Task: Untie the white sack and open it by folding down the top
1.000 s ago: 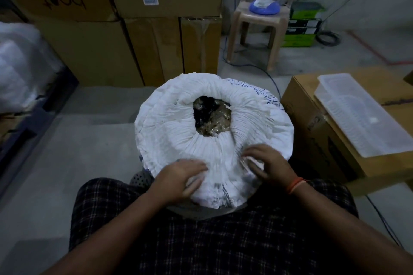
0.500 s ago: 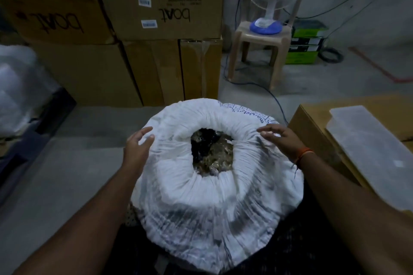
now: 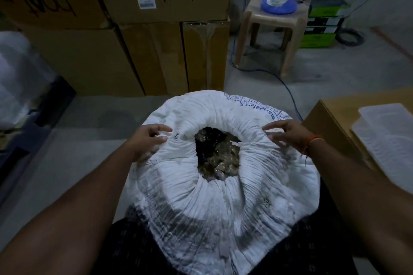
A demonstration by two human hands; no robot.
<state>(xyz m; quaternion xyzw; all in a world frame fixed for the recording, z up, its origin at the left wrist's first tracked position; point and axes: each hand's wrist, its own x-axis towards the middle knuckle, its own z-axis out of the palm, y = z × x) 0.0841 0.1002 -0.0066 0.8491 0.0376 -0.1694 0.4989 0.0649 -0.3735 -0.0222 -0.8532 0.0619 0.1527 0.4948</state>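
The white sack (image 3: pixel 201 203) stands between my knees, its top rolled down into a thick ring around a round opening. Dark, brownish contents (image 3: pixel 218 155) show in that opening. My left hand (image 3: pixel 148 142) rests on the left side of the rolled rim with its fingers spread and slightly curled. My right hand (image 3: pixel 287 133), with an orange thread at the wrist, lies on the right side of the rim, fingers apart and pressing the fabric. Neither hand closes around anything.
Stacked cardboard boxes (image 3: pixel 156 29) stand behind the sack. A plastic stool (image 3: pixel 272 29) carries a fan base, with a blue cable trailing on the floor. A cardboard box (image 3: pixel 330 123) with a clear plastic lid (image 3: pixel 386 140) sits close on the right. Plastic-wrapped bundles (image 3: pixel 17 78) lie left.
Both hands left the near side of the rolled rim and went out to its left and right sides, then shifted slightly inward onto the roll. The view dipped closer to the sack.
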